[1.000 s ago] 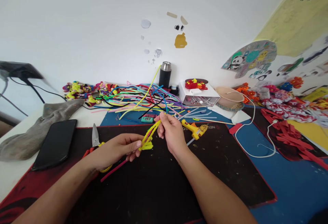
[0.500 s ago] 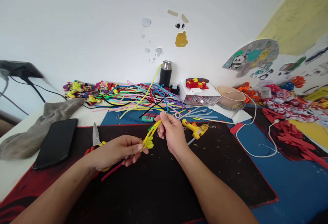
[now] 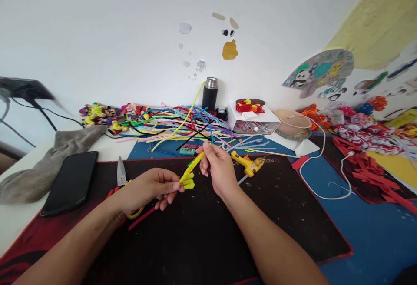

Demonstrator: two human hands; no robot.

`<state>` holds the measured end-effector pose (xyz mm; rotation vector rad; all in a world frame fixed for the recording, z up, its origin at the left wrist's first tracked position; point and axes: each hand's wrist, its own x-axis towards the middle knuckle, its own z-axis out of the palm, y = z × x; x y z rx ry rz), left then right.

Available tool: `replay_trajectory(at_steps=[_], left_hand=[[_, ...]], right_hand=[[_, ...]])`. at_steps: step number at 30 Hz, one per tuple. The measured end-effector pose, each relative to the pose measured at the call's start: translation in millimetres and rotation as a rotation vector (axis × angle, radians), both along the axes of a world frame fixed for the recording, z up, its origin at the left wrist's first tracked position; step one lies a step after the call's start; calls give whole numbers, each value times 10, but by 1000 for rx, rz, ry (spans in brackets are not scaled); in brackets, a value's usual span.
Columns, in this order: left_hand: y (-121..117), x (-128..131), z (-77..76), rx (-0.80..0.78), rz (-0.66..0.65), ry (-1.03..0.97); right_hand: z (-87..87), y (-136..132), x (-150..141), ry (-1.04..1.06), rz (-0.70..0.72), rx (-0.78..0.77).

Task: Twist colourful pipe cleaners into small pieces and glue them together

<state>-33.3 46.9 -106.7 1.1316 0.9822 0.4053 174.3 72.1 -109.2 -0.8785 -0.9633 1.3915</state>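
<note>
Grip of left hand point(image 3: 158, 188) and right hand point(image 3: 219, 167) pinching yellow strands point(image 3: 190, 170), above black mat point(image 3: 202, 237)

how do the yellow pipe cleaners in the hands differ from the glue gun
The yellow pipe cleaners are held between the left hand and the right hand, while the glue gun lies on the dark mat. The pipe cleaners are slender strands bunched together; the glue gun is a chunky, solid body with one dark-mottled end. Both are mainly yellow.
</note>
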Motion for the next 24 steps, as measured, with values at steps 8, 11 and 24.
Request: replay_trajectory(at_steps=[8,11,24], left_hand=[[-7,32,9,81,12,61],[-13,32,8,176,10,142],[-41,14,-3,274,-58,204]], right_hand=[[6,-4,2,-42,-24,18],[-2,-18,-4,-70,-60,55],[33,-65,-75,102,-152,-38]])
